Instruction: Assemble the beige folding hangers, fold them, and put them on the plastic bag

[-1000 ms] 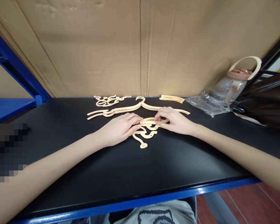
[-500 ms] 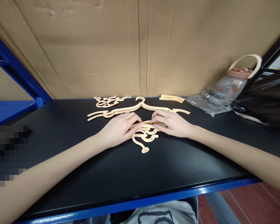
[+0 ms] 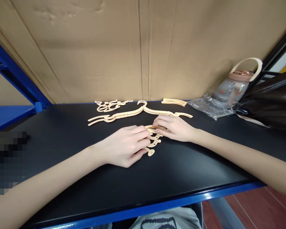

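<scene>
In front of me lies a small pile of loose cream hanger parts, partly covered by my hands. My left hand is closed over its left side, thumb and fingers around a hook piece with a flat round end. Most of that piece is hidden under the hand. My right hand is closed on a long hanger arm piece at the back of the pile. Just beyond the hands, a cream folding hanger lies on the table, its hook pointing away from me.
More curved cream parts lie at the back left, and several straight strips at the back right. Clear plastic wrap and a water bottle stand by a black bag. Cardboard walls the black table's far edge.
My left hand has left the long arm piece, moved toward me and closed over the hook piece, whose round end shifted slightly right. My right hand stays on the arm piece.
</scene>
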A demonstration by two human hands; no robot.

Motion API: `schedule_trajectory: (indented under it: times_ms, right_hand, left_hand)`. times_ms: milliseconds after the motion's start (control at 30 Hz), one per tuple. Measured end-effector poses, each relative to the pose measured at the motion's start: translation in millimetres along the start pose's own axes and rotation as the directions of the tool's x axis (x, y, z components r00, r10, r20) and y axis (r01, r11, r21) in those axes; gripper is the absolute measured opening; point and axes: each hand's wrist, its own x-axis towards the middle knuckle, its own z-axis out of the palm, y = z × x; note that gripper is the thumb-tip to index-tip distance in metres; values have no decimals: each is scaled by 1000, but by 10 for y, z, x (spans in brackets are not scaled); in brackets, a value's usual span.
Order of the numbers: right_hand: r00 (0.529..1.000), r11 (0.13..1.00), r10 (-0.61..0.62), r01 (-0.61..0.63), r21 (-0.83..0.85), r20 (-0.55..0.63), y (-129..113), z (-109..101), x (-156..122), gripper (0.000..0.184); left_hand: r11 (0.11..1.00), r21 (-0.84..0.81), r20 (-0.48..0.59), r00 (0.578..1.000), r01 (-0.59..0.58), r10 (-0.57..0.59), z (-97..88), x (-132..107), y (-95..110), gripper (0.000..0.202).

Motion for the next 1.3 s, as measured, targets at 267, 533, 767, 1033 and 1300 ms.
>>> schedule_trajectory:
  times_ms: [267, 533, 767, 1033, 1300]
  right_hand:
    - [1000, 993, -7, 6, 117, 5, -110, -30, 2, 23]
    - [997, 932, 64, -41, 360, -50, -351, -82, -5, 32]
    - [989, 913, 122, -78, 401, -85, -373, -51, -2, 21]
    - [967, 982, 154, -128, 138, -202, -162, -36, 19, 17]
    - [901, 882, 384, -294, 369, -200, 111, 31, 14, 3]
  left_hand:
    - [980, 200, -149, 989, 25, 5, 51, 43, 54, 21]
    - [937, 303, -272, 958, 174, -90, 67, -25, -39, 26]
    - [941, 104, -298, 913, 322, -279, 106, -57, -34, 25]
    - [932, 33, -317, 888, 362, -334, 93, -44, -38, 30]
    - [899, -42, -121, 891, 436, -438, 53, -63, -98, 45]
